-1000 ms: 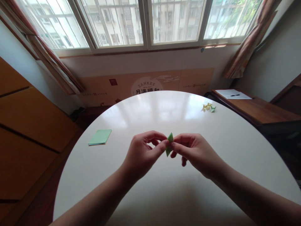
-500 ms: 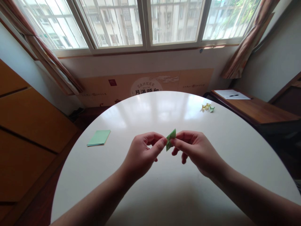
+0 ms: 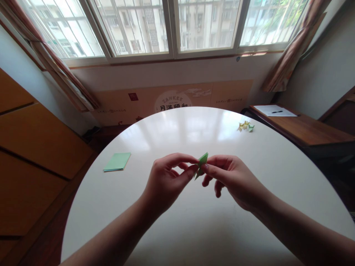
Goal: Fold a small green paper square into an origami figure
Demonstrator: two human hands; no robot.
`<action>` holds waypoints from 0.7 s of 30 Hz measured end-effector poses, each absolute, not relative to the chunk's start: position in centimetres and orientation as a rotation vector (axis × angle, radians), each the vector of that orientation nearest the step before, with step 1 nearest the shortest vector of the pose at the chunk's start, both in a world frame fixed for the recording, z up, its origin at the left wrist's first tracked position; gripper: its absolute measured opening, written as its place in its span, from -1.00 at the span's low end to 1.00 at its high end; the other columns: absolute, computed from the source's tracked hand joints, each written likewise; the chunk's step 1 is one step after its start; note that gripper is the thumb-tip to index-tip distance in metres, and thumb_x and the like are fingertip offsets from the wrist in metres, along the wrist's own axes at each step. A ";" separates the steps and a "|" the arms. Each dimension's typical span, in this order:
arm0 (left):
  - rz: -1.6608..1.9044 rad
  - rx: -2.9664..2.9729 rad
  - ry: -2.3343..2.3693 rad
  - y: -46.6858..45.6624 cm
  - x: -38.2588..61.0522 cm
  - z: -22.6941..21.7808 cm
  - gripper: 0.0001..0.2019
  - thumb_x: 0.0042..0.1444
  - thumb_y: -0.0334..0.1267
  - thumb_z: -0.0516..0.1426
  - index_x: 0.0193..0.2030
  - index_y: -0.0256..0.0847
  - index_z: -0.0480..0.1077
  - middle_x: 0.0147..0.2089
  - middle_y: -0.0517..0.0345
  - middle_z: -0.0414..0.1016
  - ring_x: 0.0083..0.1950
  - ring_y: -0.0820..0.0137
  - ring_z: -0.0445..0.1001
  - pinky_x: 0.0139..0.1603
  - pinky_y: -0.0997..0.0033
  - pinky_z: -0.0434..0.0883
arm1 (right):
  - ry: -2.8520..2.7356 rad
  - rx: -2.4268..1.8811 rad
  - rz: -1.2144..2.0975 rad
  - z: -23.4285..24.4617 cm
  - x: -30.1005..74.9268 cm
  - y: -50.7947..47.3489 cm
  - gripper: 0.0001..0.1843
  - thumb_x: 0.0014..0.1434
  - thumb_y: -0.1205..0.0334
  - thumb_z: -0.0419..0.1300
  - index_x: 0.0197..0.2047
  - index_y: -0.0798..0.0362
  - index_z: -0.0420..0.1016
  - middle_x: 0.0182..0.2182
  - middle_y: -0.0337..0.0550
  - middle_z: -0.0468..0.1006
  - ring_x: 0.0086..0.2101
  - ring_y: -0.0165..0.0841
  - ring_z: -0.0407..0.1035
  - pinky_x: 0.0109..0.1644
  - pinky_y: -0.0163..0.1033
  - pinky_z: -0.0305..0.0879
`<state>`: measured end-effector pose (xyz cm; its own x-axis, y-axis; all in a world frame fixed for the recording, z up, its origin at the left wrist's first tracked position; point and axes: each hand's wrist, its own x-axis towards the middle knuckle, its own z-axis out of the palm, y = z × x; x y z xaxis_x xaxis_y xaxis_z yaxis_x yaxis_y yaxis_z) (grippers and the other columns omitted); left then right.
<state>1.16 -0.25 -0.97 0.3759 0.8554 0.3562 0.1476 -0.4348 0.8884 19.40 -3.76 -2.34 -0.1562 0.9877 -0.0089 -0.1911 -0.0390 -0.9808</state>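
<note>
A small folded piece of green origami paper [image 3: 203,159] is held up over the table between both hands, its pointed tips showing above and below the fingers. My left hand [image 3: 169,175] pinches its left side between thumb and forefinger. From the other side, my right hand [image 3: 231,173] grips it with thumb and forefinger, the remaining fingers curled loosely below. Fingertips hide the middle of the folds.
The round white table [image 3: 177,229] spans the view. On its left lies a stack of square paper [image 3: 118,162], green on top. Several small folded paper figures [image 3: 245,126], yellow and green, sit at the far right. Beyond stands a wooden desk [image 3: 316,127] with a sheet and pen.
My left forefinger has straightened and shifted over the front of the folded paper. The paper has turned slightly, and its lower points now look more separated. My right hand has barely moved.
</note>
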 end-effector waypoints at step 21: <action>1.118 2.065 0.975 -0.4 1.5 -0.8 -0.90 0.07 -0.42 0.26 -0.28 -0.20 0.60 -0.40 0.17 0.61 -0.43 0.43 0.49 -0.50 0.52 0.42 | -1.214 -1.073 1.398 -2.4 19.5 -3.5 -0.82 0.09 0.19 0.38 -0.25 0.08 0.67 -0.45 -0.16 0.54 -0.43 -0.32 0.49 -0.66 -0.45 0.29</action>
